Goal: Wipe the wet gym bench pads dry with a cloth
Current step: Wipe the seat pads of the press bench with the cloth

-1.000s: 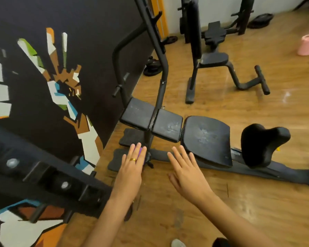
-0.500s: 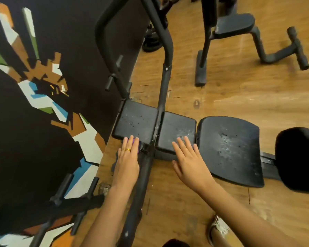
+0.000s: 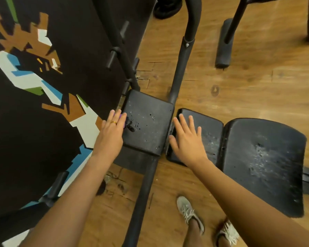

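Note:
Three black bench pads lie in a row on a low frame: a left pad [image 3: 148, 125], a narrow middle pad [image 3: 210, 132] and a large right pad [image 3: 264, 163], all speckled with water drops. My left hand [image 3: 111, 134] rests at the left pad's near-left edge, fingers extended over a small purple object [image 3: 121, 116] with a dark tip; I cannot tell what it is. My right hand [image 3: 187, 141] lies flat with fingers spread on the left part of the middle pad, holding nothing. No cloth is plainly visible.
A black upright post [image 3: 182, 68] rises between the left and middle pads, and a frame bar [image 3: 141, 193] runs toward me. A dark painted wall [image 3: 43, 104] stands close on the left. Another bench's foot [image 3: 223, 45] sits behind. My shoes [image 3: 189, 213] stand on the wooden floor.
The view has closed in and tilted down on the pads. Both hands moved forward, from over the floor in front of the frame onto the left and middle pads.

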Demonstrator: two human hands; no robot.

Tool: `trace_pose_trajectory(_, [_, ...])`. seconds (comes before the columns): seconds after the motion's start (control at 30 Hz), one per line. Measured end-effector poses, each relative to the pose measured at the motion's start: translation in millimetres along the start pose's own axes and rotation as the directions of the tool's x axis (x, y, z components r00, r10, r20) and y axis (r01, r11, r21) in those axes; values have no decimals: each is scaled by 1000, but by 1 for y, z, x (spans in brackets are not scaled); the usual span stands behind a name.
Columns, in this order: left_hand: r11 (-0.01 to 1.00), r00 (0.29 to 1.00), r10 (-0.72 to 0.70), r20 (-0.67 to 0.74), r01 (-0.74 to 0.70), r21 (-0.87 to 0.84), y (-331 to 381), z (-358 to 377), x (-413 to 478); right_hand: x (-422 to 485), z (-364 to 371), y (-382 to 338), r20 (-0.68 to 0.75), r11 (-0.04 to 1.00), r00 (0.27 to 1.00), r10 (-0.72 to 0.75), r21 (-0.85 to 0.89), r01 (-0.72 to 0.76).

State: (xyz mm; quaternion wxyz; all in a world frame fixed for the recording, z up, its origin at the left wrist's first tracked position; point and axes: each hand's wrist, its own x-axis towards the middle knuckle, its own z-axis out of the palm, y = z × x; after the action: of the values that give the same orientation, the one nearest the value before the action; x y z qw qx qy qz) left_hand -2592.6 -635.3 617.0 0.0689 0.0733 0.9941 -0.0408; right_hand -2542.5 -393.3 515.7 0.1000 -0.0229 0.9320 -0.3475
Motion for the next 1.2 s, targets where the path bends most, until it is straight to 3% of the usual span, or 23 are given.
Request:
trace_pose_trajectory(0.17, [999,997,45,68,-47,25,-24,30,37,42,59,12,21,994,994,103,45,-103])
trace_pose_trajectory(0.47, [940,985,138,100,-99,-328,-41,54,45,51,116,22,-213,993,970,114,16,-113])
trace_pose_trajectory(0.53, [915,992,103,68,-68,-397,-39,55,46,52,115,22,-233,993,965,117,28,-114])
trace_pose_trajectory(0.63, [866,997,-77,-19,57,-496,-29,58,50,52,115,21,-239,993,964,119,44,-112])
trace_pose_trajectory(0.73, [873,979,-183,-84,123,-473,-22,62,57,53,116,22,-261,993,958,120,47,-111])
trace_pose_trajectory(0.8, [890,989,-131,-68,87,-447,-27,65,57,53,117,23,-272,993,955,119,44,-112])
trace_pose_trajectory(1.0, [922,982,111,150,-46,-384,-54,63,51,54,118,22,-297,993,948,118,40,-111])
trace_pose_trajectory(1.2, [944,1000,10,-5,-11,-330,-37,70,56,55,120,23,-323,994,940,113,39,-106])
